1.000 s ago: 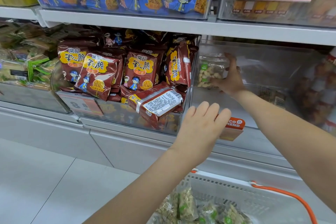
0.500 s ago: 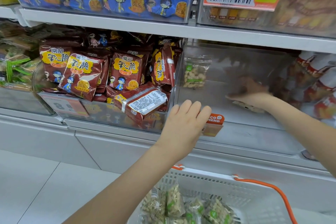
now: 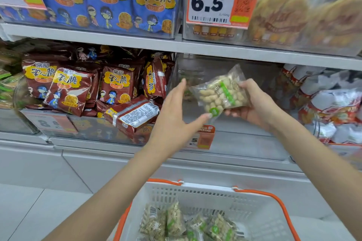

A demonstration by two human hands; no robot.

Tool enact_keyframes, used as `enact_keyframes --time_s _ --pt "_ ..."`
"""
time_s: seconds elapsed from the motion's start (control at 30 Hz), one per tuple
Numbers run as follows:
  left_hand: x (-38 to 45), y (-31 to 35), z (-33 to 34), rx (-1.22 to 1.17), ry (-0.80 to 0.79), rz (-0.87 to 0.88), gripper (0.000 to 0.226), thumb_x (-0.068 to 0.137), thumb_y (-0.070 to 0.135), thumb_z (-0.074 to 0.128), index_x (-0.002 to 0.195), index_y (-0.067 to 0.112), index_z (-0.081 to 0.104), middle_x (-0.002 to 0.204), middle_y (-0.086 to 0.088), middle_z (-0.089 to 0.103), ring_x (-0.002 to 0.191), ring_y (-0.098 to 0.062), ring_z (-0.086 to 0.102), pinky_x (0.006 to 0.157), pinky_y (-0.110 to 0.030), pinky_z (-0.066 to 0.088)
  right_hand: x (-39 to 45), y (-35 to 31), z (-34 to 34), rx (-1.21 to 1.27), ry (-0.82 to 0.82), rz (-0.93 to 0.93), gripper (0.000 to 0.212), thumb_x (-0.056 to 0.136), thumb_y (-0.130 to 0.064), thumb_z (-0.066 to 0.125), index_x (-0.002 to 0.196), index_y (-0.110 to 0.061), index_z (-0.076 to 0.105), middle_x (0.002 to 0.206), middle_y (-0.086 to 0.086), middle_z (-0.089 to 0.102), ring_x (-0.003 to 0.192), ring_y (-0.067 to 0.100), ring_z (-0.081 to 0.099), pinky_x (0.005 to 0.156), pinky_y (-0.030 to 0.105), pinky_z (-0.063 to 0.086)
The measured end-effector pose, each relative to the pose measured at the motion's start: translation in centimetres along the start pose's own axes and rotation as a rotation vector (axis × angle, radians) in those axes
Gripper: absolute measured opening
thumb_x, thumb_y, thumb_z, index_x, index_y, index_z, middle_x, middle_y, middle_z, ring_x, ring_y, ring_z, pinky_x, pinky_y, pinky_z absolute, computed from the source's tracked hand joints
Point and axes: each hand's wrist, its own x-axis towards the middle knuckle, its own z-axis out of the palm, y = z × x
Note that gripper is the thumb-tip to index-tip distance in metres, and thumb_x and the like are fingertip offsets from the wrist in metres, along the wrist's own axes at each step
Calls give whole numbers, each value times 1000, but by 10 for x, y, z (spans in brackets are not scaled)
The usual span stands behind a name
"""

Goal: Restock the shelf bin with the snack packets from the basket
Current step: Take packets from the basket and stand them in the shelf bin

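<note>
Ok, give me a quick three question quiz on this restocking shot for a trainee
1. True or false: the right hand holds a peanut packet.
2. What colour are the handles on the white basket?
3. The left hand is: A) open, fingers spread; B) deep in the basket; C) gripping a red packet.

Key: 1 true; 2 orange; 3 A.
</note>
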Motion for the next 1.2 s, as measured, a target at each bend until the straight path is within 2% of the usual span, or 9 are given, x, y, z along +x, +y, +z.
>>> enact_keyframes --time_s 0.1,0.17,0.33,0.5,0.67,0.83,1.03,1.1,1.2 --pt "5 9 -10 -430 -88 -227 55 78 26 75 127 23 51 123 9 62 108 0 60 97 -25 48 -21 -9 20 -7 -175 -41 40 98 -31 35 87 0 57 56 11 62 37 18 50 33 18 31" --pt "6 9 -14 -610 -119 -299 29 83 12 69 110 18 63 104 -1 73 95 -12 69 84 -26 56 -24 -10 24 -27 -205 -105 33 92 -38 48 96 -7 55 63 7 65 39 15 53 33 17 36" --pt "4 5 -19 -671 -112 -355 49 67 27 76 111 7 64 106 -14 71 98 -30 69 82 -43 57 -28 -3 25 -103 -227 -154 35 68 -23 72 100 -13 61 73 5 68 47 16 58 41 20 49" --pt "3 5 -21 -722 -148 -352 35 74 16 72 105 1 67 98 -19 73 76 -26 71 53 -29 58 -32 0 31 -158 -104 -246 40 65 -22 76 99 -4 64 64 9 66 39 15 54 34 19 42" --pt "5 -2 -25 -654 -161 -383 38 58 23 79 91 5 71 91 -15 74 83 -26 71 75 -37 59 -32 0 35 -213 -47 -289 22 74 -11 77 93 -6 66 61 9 66 36 14 52 32 19 40" --pt "6 -3 -27 -511 -233 -326 51 55 17 85 98 0 63 89 -14 74 80 -22 71 70 -29 59 -36 -8 33 -383 -78 -335 23 71 -10 81 89 -14 67 58 4 67 36 17 53 32 21 42" --pt "5 1 -21 -567 -236 -129 97 54 10 90 136 29 41 123 -1 63 103 -20 68 82 -38 57 -45 -11 44 -518 -34 -487 44 64 -18 86 102 -31 67 74 5 71 44 24 60 36 29 47" --pt "3 5 -22 -598 -181 -111 99 56 5 86 139 30 38 124 1 63 103 -16 68 78 -32 57 -46 -11 45 -481 -9 -526 62 63 -19 87 114 -39 58 89 5 69 58 26 66 44 36 55" --pt "2 8 -21 -674 -68 -147 90 54 7 82 136 18 44 113 3 69 100 -15 68 76 -28 57 -45 -8 42 -305 -33 -451 77 60 -26 81 125 -38 42 98 7 66 59 22 65 44 32 53"
